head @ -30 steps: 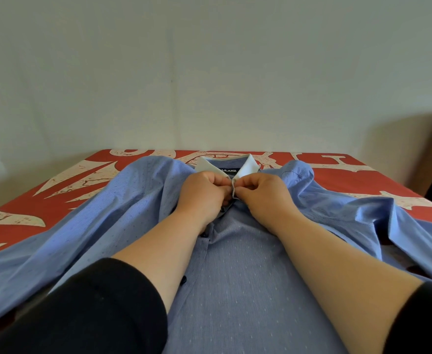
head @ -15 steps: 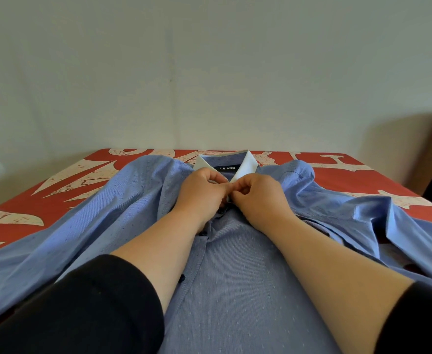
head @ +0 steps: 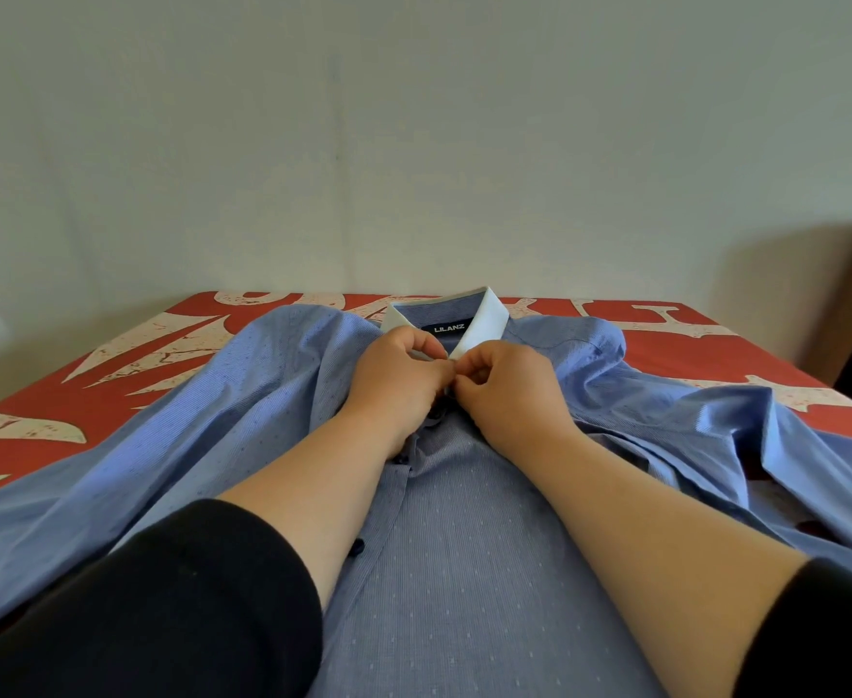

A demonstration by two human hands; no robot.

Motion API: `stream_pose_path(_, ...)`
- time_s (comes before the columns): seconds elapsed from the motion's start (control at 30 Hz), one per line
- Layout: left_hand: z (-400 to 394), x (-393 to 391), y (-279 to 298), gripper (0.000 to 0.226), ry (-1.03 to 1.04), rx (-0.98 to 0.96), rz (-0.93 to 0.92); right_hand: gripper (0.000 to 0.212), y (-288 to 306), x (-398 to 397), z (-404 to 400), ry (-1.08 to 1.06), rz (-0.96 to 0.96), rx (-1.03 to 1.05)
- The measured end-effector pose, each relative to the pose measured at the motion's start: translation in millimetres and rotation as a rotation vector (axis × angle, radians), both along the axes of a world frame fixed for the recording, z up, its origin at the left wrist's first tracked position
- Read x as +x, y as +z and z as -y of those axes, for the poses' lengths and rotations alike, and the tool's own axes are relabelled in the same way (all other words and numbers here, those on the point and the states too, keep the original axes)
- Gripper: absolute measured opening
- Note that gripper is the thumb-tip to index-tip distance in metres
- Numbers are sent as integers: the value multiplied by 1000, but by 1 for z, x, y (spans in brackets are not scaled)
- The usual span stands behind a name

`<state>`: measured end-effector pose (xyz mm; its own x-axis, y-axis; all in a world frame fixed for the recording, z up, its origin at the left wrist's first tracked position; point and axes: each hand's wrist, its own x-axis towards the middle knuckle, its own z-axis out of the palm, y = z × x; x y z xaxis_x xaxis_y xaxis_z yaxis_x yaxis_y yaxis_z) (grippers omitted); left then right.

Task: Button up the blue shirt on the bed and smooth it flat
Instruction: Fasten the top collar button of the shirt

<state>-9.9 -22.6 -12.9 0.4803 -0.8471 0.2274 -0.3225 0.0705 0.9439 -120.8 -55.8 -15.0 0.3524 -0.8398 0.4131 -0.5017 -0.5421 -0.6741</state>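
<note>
Over the last second the white collar (head: 484, 322) has gone from two points pinched together under the fingers to standing open again, so that the dark label (head: 449, 328) inside the neck now shows, and the two hands have slid slightly down from the collar tips to the top of the placket. This suggests the top fastening is being worked right now and is not yet settled; whether the button is through its hole is hidden by the fingers. The left hand (head: 396, 382) and the right hand (head: 512, 390) meet knuckle to knuckle just below the collar, each with fingers curled and pinching an edge of the blue shirt (head: 464, 571). The shirt lies front up on the bed (head: 746, 345), whose cover is red with pale lettering. Its long axis runs away from the person, with the collar at the far end toward the wall and the hem end out of view near the body; the sleeves spread to either side, rumpled. A dark button (head: 359, 545) lower on the placket shows beside the left forearm, so smoothing is judged to be some way off.
</note>
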Motion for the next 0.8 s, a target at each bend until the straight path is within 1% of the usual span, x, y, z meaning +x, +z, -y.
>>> stream_pose_path(0.13, 0, 0, 0, 17, -3, -4, -28, 6, 0, 0, 0, -2, -5, -12)
stream_pose_path(0.4, -1, -1, 2, 18, -25, -18, -51, 4, 0, 0, 0, -26, 12, -34)
stream_pose_path(0.57, 0, -2, 2, 21, -23, -42, -75, 11, 0, 0, -1, -25, 14, -78)
stream_pose_path(0.73, 2, -2, 1, 17, -22, -76, -88, 22, 1, 1, -3, -26, 15, -130)
stream_pose_path(0.8, 3, -2, 1, 21, -31, -98, -101, 24, 2, 1, -3, -44, 1, -152)
